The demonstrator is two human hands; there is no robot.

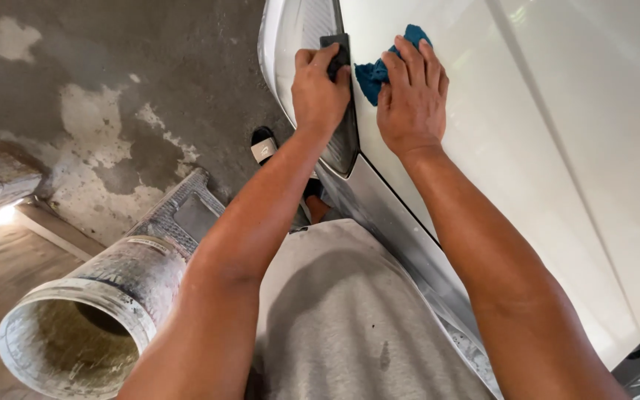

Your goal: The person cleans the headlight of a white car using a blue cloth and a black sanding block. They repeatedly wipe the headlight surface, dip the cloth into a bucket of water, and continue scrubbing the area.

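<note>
My left hand [320, 92] grips a small dark block [336, 50] and holds it against the dark trim [344, 148] at the edge of a white car panel [542, 148]. To its right my right hand [411, 96] presses a bunched blue cloth [379, 68] flat on the white panel, fingers spread over it. The two hands sit side by side, almost touching. Most of the block is hidden in the left fist.
A rolled car floor mat [105, 296] lies on the stained concrete floor [112, 96] at lower left, open end toward me. A sandalled foot [264, 146] shows below the arms. My grey shirt [350, 318] fills the bottom centre. A silver sill strip [401, 230] runs along the car.
</note>
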